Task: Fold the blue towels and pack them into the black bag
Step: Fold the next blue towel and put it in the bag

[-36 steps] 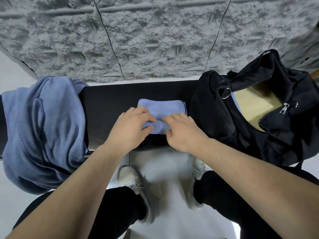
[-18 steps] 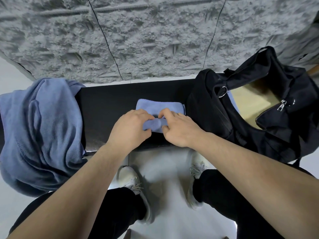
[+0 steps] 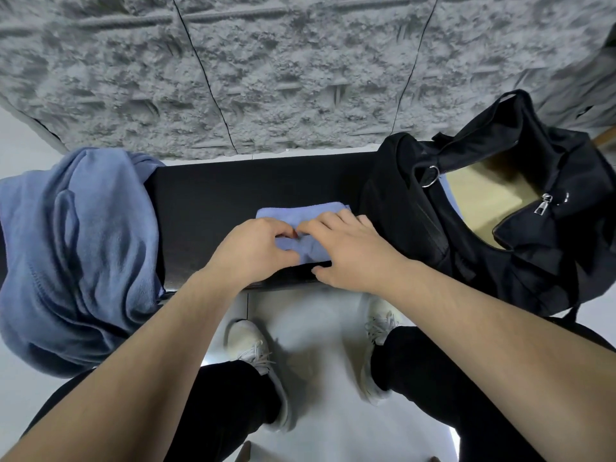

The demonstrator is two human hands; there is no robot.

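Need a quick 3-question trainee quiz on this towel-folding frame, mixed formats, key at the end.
1. True or false: the small folded blue towel already lies inside the open black fabric bag.
2. Which hand has its thumb tucked at the towel's near edge on the black bench? A) left hand B) right hand
3. Fill in: the large heap of blue towels lies on the person's ____ side.

Key: 1 false; 2 B; 3 left.

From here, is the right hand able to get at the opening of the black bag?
Probably yes: the right hand rests on the folded blue towel right beside the black bag, whose opening gapes unzipped with nothing between.
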